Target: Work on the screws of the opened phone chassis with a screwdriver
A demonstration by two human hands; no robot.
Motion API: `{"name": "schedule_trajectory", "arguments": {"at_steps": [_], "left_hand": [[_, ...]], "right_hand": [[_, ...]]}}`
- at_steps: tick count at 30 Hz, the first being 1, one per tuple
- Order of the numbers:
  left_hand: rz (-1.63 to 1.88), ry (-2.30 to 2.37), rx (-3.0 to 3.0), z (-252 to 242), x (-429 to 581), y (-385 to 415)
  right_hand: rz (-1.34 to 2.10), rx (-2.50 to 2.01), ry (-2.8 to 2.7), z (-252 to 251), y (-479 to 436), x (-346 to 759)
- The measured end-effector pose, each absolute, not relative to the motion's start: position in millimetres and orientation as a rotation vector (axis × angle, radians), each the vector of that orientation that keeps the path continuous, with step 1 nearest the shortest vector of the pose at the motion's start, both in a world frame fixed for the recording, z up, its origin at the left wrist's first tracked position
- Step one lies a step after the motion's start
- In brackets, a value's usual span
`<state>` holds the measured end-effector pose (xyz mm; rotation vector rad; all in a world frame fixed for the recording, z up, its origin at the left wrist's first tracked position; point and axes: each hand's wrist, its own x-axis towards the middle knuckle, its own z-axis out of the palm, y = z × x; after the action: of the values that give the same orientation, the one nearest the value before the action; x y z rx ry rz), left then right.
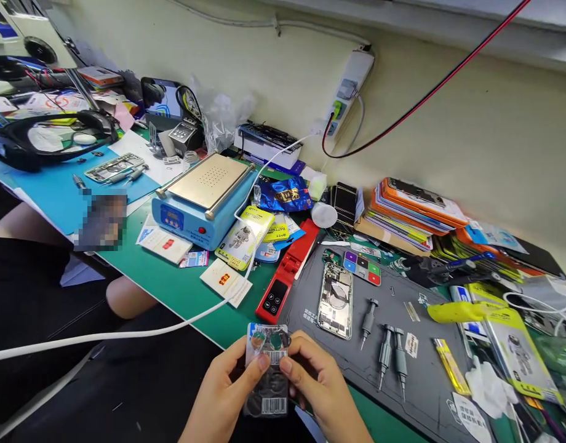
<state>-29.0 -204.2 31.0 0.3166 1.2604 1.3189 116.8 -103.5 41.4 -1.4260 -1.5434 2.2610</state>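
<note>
Both of my hands hold a small clear blister pack [274, 387] in front of the desk's edge. It has round pockets, barcodes and a dark backing; what is inside I cannot make out. My left hand [230, 381] grips its left side, thumb lying across the front. On the right side, my right hand [317, 378] pinches the pack between thumb and fingers. Just beyond, on a dark grey work mat [306, 301], lies an opened phone [336, 301] with its inner parts showing. Several screwdrivers, one of them a grey screwdriver [368, 323], lie right of the phone.
A red folding device [283, 277] lies beyond my hands. Left of it stands a blue heating plate machine [195, 209]. A white cable [172, 332] crosses the left front. Stacked boxes [412, 209] and a power strip [352, 86] line the wall. Another person's legs show at left.
</note>
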Motion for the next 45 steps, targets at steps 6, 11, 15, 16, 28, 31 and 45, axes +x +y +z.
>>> {"name": "schedule_trajectory", "arguments": {"at_steps": [6,11,15,16,28,31,45], "left_hand": [[1.252,1.225,0.359,22.9,-35.1,-204.4],[1.176,1.229,0.387,14.1,-40.6,-204.3],[1.171,1.267,0.397,20.9,-37.0,-200.9],[1.179,1.287,0.397,24.2,-35.2,-199.6],[1.190,1.366,0.428,30.5,-23.9,-183.9],[1.184,1.445,0.426,31.3,-24.4,-182.1],[1.247,1.365,0.335,28.8,-24.6,-170.7]], "right_hand": [[2.398,-1.309,-1.311,31.9,-102.2,116.0],[2.440,-1.267,-1.185,23.3,-106.4,114.9],[2.461,-1.267,-1.168,23.8,-106.5,115.9],[2.458,-1.261,-1.171,25.1,-104.8,116.4],[2.372,-1.278,-1.265,29.4,-79.5,125.3],[2.124,-1.379,-1.447,29.8,-83.8,124.5],[0.326,-0.931,-2.271,20.9,-105.0,118.4]]}}
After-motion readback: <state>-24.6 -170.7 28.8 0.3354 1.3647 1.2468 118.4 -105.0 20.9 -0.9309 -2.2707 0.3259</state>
